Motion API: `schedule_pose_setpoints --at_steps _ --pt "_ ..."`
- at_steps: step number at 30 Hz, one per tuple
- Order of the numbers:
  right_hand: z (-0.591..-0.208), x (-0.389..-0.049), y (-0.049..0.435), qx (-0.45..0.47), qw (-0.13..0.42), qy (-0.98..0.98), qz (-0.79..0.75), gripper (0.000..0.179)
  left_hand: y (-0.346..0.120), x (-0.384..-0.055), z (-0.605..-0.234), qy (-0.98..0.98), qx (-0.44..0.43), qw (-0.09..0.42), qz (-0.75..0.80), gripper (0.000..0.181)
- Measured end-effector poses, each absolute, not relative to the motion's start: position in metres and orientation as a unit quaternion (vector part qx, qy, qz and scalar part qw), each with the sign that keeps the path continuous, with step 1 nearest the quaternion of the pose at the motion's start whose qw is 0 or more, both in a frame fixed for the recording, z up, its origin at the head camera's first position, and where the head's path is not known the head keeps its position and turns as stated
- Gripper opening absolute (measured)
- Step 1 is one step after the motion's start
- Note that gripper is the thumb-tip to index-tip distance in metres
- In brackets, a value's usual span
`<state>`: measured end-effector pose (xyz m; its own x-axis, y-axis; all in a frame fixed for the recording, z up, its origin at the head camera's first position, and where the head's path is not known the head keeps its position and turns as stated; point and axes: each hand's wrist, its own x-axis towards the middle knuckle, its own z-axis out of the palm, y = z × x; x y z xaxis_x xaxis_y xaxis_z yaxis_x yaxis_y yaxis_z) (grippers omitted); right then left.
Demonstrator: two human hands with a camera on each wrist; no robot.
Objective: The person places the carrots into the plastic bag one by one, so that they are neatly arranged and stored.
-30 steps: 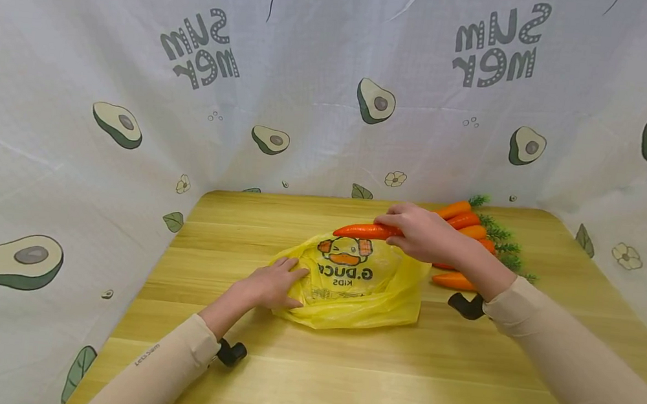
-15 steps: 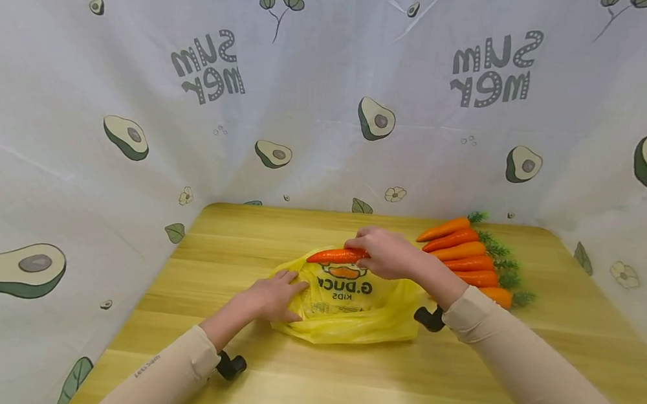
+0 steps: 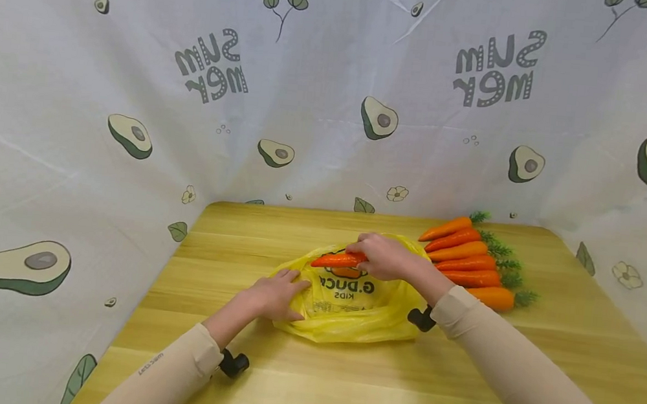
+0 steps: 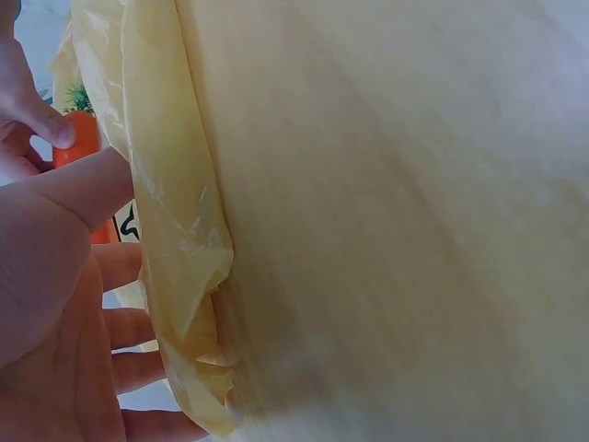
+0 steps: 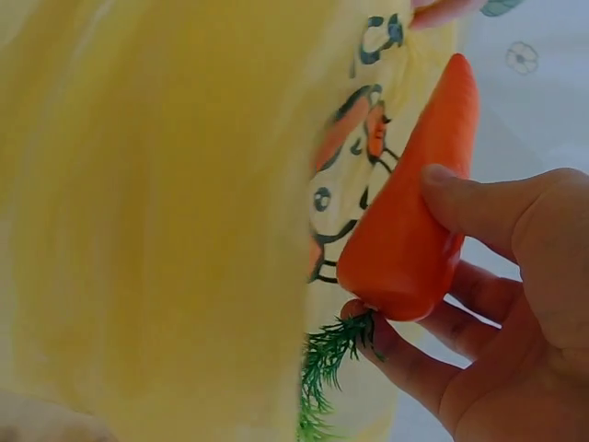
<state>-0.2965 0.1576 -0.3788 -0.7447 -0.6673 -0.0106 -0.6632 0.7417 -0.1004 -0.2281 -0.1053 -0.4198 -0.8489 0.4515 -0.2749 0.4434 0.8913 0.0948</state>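
Note:
A yellow plastic bag (image 3: 341, 324) with a cartoon duck print lies on the wooden table in front of the person. The left hand (image 3: 276, 295) rests at its left side; in the left wrist view, thumb and fairly straight fingers reach behind the bag's edge. Over the print, the right hand (image 3: 382, 256) grips an orange-red carrot (image 3: 338, 260), its tip pointing left. Seen from the right wrist, the thumb presses on the carrot (image 5: 414, 203), with fingers beneath it. Green leaves (image 5: 336, 359) hang from its thick end, close to the yellow plastic.
Several carrots (image 3: 459, 249) with green tops lie in a row at the back right of the wooden table (image 3: 341, 386). A white cloth (image 3: 336, 67) with avocado prints hangs behind and at both sides. A black wrist camera (image 3: 234, 364) sits by the left cuff.
The right hand has moved left with the carrot, from beside the carrot row to over the bag. The left hand stays at the bag's left side. The head view has tilted slightly.

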Motion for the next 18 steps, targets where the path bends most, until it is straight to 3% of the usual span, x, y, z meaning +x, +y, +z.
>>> schedule_pose_setpoints --at_steps 18 --pt "-0.406 -0.32 0.171 -0.284 0.029 0.954 -0.093 0.039 -0.11 -0.235 -0.424 0.966 0.231 0.11 0.028 0.088"
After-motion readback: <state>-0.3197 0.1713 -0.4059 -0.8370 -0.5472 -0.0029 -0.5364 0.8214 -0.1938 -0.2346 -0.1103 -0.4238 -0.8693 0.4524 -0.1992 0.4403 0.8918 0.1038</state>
